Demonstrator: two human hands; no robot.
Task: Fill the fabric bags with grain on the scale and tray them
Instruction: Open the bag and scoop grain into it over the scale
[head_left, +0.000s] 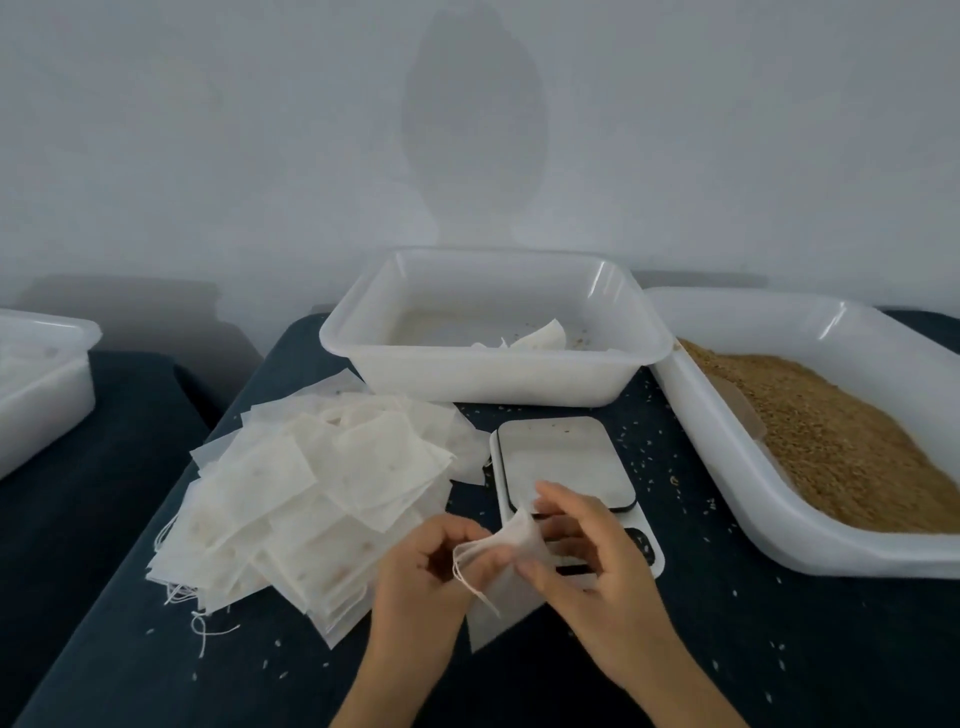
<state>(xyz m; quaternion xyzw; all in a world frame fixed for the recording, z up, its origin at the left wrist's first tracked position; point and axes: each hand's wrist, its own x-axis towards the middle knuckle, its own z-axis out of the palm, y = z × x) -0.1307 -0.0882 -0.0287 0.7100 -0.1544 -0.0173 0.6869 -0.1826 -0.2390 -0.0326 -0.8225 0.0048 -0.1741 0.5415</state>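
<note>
Head view: both hands work one white fabric bag (511, 566) just in front of the scale (571, 480), above the dark table (779, 649). Left hand (426, 566) curls its fingers on the bag's left edge by the drawstring; right hand (582, 545) pinches the bag's upper right side, fingers bent. Scale platform bare, its near end partly hidden behind the hands. Loose heap of empty bags (311, 493) lies left of the scale, touching it. White tray (493, 374) behind the scale holds a few bags. Larger tray (727, 467) to the right holds brown grain (841, 436). Stray grains scattered on the table. Another white tub (41, 384) at far left.
</note>
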